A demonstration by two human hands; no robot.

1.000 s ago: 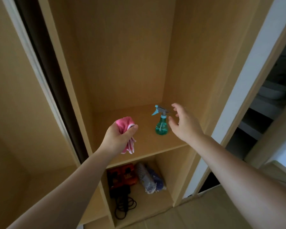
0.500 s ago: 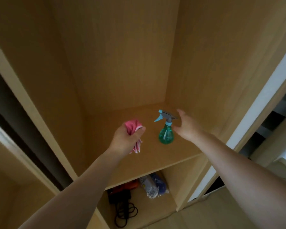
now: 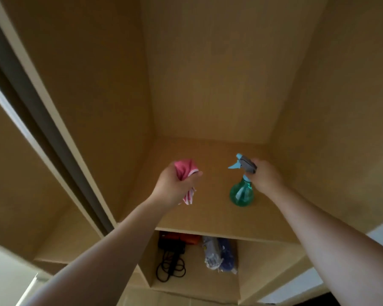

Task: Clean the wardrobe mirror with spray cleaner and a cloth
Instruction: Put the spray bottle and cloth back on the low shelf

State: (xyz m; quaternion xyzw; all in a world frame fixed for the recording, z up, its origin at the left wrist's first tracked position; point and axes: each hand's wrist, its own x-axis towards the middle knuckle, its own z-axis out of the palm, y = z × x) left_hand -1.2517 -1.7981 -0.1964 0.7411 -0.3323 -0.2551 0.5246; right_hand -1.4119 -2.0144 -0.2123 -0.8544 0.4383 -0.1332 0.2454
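A green spray bottle (image 3: 241,194) with a grey and blue trigger head stands on the wooden wardrobe shelf (image 3: 210,219). My right hand (image 3: 264,177) grips its neck and trigger head from the right. My left hand (image 3: 175,186) holds a bunched pink cloth (image 3: 185,170) above the shelf, to the left of the bottle; a striped end of the cloth hangs below the fist. No mirror surface can be made out here.
The sliding door frame (image 3: 42,120) runs diagonally at the left. In the compartment below the shelf lie a red and black tool with a coiled black cable (image 3: 171,261) and bagged items (image 3: 219,255). Wooden walls close in the shelf on three sides.
My right hand has reached the spray bottle and closed round its neck. The view has swung closer to the shelf. My left hand keeps holding the cloth.
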